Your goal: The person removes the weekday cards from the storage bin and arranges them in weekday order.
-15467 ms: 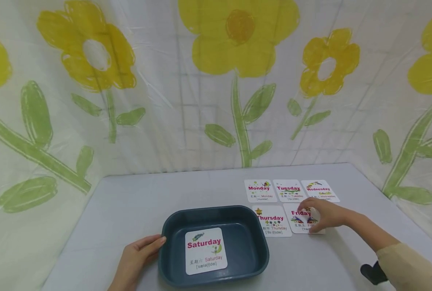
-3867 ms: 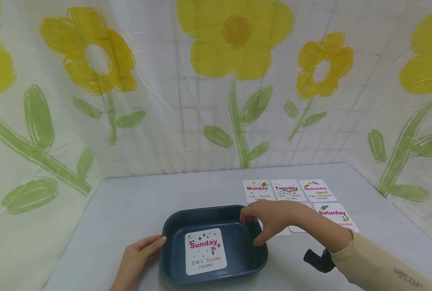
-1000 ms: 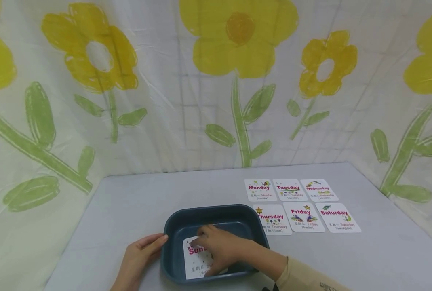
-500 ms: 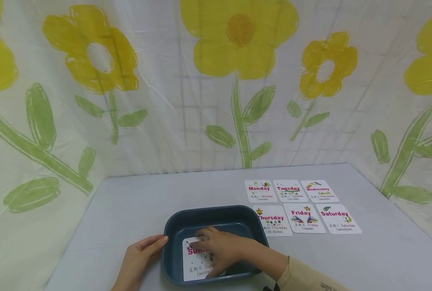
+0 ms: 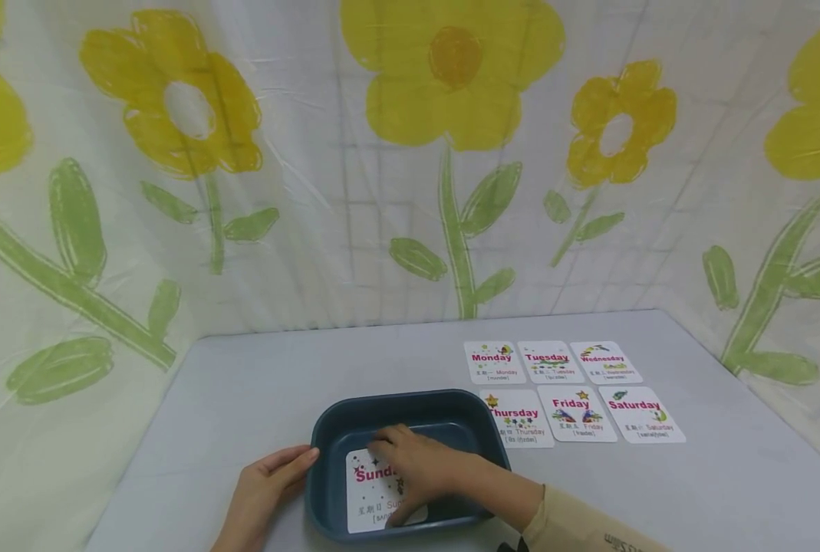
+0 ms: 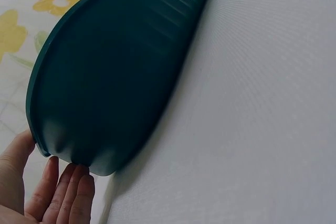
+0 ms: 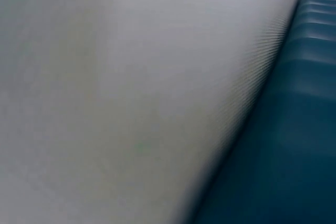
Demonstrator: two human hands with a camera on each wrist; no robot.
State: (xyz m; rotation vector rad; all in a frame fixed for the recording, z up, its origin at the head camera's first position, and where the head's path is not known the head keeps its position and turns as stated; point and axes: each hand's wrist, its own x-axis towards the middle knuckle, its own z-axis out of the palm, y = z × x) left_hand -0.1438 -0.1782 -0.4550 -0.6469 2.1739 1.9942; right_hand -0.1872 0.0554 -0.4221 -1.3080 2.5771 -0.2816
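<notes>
A dark blue-green plastic tray stands at the table's front. My left hand holds its left end, thumb at the rim and fingers against the outer wall, as the left wrist view shows on the tray. Flat on the tray floor lies a white "Sunday" card. Over the card's right part is my right hand, fingers bent near the far edge and thumb near the close edge, hiding some print. No lift of the card is visible. The right wrist view catches only the tray's outer wall.
Right of the tray lie two rows of day cards: Monday, Tuesday and Wednesday behind; Thursday, Friday and Saturday in front. The tray's rim overlaps Thursday's edge in view. A flowered curtain borders the table.
Since the oldest frame, the Saturday card has gone from the tray to Friday's right, and the Sunday card lies in the tray. My right hand has come into the tray; the left stays put.
</notes>
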